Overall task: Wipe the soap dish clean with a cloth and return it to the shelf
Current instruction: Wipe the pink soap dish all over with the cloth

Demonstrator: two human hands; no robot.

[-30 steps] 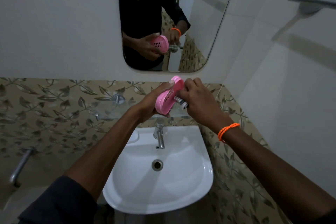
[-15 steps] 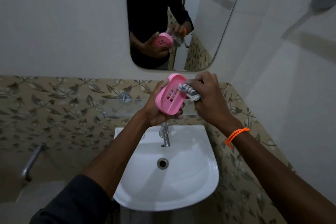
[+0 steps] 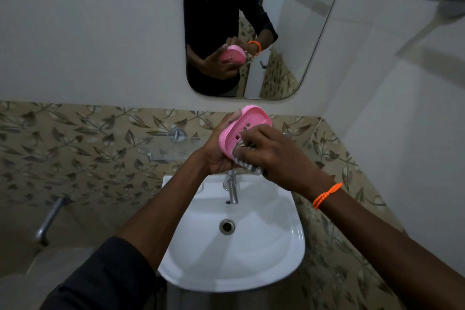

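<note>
since the earlier frame, my right hand (image 3: 274,153) has shifted from the dish's right edge onto its lower inside face, and i have tilted the dish so its hollow faces me more fully.

head view: my left hand (image 3: 216,151) is closed around the back and left edge of the pink soap dish (image 3: 247,124), held tilted in the air above the tap (image 3: 232,189) and the white sink (image 3: 191,259). my right hand is closed on a bunched striped cloth (image 3: 245,162), pressed against the dish's inner face at its 6 o'clock end. drain slots show at the dish centre, uncovered. the glass shelf (image 3: 166,146) is fixed to the tiled wall at 9 o'clock from the dish, near it; i can see nothing resting on it.

mirror (image 3: 289,33), at 12 o'clock: the reflection shows the dish's underside.

progress: wiping is under way. i judge the upper inside and the underside may need passes. returning the dish to the shelf is not yet done.
</note>
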